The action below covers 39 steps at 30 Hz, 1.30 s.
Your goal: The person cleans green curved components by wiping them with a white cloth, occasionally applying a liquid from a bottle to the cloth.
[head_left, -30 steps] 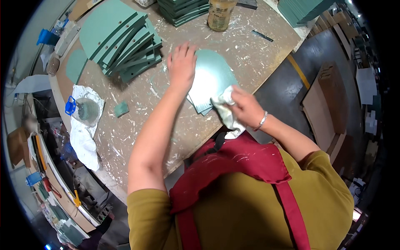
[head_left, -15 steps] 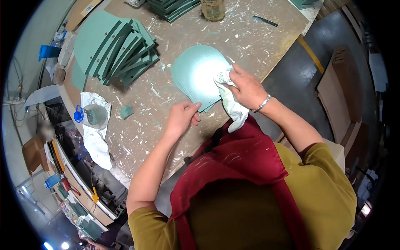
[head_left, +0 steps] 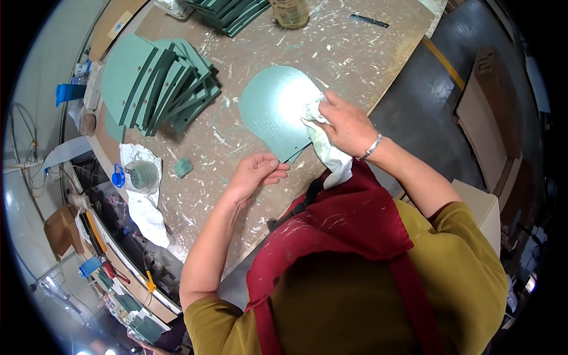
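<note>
A rounded green panel lies flat on the worktable, glaring white where light strikes it. Another green edge shows beneath its near end. My right hand, with a bracelet at its wrist, grips a stained white cloth and presses it on the panel's right side. The cloth's loose end hangs toward my red apron. At the panel's near left corner is my left hand, fingers loosely bent and apart, with nothing seen in it; whether a fingertip touches the corner I cannot tell.
Green panels are fanned in a stack at the left; more lie at the far edge beside a jar. A clear bottle rests on a white cloth, near a small green piece. A dark strip lies far right.
My left hand has shifted slightly left and down from the panel's corner, its fingers loosening. My right hand keeps the cloth on the panel's right side. The whole view has turned a little.
</note>
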Each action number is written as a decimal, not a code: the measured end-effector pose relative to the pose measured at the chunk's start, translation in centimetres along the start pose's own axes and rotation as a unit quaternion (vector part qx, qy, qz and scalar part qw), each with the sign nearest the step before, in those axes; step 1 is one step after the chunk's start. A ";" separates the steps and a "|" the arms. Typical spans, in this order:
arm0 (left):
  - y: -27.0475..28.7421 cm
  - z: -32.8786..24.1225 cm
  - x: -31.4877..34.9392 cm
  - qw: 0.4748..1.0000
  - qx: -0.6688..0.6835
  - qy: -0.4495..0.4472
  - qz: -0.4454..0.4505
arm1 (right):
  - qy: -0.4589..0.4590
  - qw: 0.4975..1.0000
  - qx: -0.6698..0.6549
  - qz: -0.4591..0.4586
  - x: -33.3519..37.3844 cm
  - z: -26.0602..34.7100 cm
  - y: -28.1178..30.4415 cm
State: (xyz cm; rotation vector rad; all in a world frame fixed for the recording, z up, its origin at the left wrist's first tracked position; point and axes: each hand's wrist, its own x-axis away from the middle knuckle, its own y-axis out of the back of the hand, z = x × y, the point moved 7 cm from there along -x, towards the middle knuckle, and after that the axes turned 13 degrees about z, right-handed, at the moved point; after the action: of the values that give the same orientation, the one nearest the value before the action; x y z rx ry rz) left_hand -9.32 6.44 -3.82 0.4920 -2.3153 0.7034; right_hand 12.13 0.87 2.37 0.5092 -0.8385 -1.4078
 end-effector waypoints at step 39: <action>3.5 -8.2 -0.1 0.907 -0.406 -0.082 -0.073 | -0.002 0.998 0.059 0.007 -0.5 0.9 -0.2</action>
State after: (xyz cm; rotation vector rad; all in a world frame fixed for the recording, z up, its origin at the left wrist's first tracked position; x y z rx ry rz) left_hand -7.09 14.14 0.15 0.3229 -2.4300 -0.4072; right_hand 11.35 1.49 2.70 0.5882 -0.9310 -1.3525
